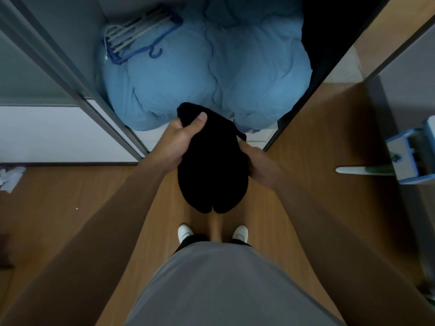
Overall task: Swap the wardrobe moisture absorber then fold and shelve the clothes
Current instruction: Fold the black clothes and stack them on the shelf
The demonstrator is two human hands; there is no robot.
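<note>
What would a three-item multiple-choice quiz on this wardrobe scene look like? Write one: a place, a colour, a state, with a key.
1. Where do the hangers lie?
A. on the floor
B. on the blue bedding, far left of the wardrobe
C. in the person's right hand

2. What colour is the garment being held?
A. black
B. white
C. red

3. How is the garment held?
A. by the left hand only
B. lying free on the bedding
C. gripped by both hands

Key: 1 B, the hangers rest on the blue bedding inside the wardrobe. 2 A, the garment is black. 3 C, the left hand clasps its top and the right hand its side.
</note>
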